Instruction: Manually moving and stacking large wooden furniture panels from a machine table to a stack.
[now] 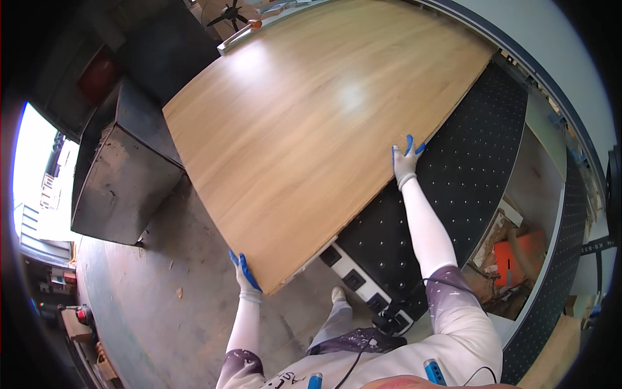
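A large wood-grain board (pixel 311 123) slants across a black table top studded with small pale balls (pixel 466 155). Its near left corner juts out past the table over the floor. At that corner my left hand (pixel 247 275), in a white glove with blue fingers, grips the board's edge; part of the fingers is hidden. Farther right, my right hand (pixel 406 162) wears the same kind of glove. It rests on the board's near right edge with its fingers spread, some reaching past the edge over the black table.
A worn grey metal housing (pixel 126 178) stands left of the board. A white beam with black square openings (pixel 354 280) borders the table near my body. An orange object (pixel 518 259) lies among scraps in the gap at right. A fan (pixel 228 13) stands at the back.
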A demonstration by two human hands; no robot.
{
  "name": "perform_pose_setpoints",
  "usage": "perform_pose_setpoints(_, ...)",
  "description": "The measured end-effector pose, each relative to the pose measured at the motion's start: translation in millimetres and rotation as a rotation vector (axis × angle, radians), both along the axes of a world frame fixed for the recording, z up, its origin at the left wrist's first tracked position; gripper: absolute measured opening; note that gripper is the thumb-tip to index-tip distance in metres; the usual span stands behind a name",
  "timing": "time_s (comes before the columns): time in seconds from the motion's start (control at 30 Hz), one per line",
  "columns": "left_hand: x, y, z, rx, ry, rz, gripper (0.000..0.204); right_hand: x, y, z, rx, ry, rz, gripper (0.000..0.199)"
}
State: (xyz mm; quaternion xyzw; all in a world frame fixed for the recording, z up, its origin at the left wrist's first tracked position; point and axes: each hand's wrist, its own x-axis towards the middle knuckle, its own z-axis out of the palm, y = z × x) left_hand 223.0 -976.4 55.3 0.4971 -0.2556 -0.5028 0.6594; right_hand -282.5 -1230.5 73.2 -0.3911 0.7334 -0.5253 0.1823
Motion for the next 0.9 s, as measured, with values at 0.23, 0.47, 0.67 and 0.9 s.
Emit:
perform_pose_setpoints(0.23,35,13,-33,0.161,-0.365,0.246,0.059,-11,118,38,-0.31,-0.25,0.239,0.072)
perform_pose_setpoints(0.47,15,-16,-28,-0.198,0.257,-0.324,0.071,0,506,38,-0.032,-0.421,0.095,0.06)
perform_pose_setpoints(0.67,9,23,-61,0.038,0.47,-0.094,0.072,5,717,33,-0.121,-0.732,-0.346,0.052)
perform_pose_setpoints(0.9,-147,276,-196,0.793,-0.111,-0.552,0.045,-56,947,98,-0.594,-0.364,-0.619,0.045)
